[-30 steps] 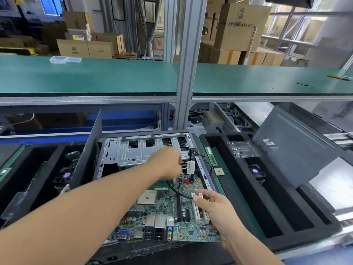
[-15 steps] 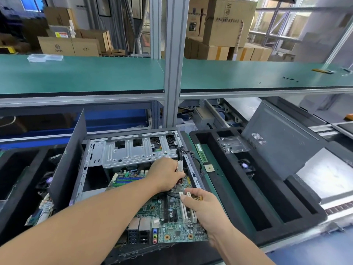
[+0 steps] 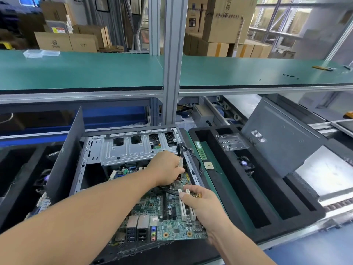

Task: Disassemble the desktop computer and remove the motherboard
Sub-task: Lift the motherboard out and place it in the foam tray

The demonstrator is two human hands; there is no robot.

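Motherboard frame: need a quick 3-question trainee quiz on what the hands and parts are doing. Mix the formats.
1. True or false: the motherboard already lies in the black foam tray on the right.
2. Multiple choice: the right hand grips the board at
A. its right edge, beside the white slots
B. the rear port block
C. the far corner under the drive cage
3. Fill in: the left hand holds a white ____ on the black cables near the case's right wall.

Key: 1 false, the board is in the hands over the open case. 2 A. 3 connector.
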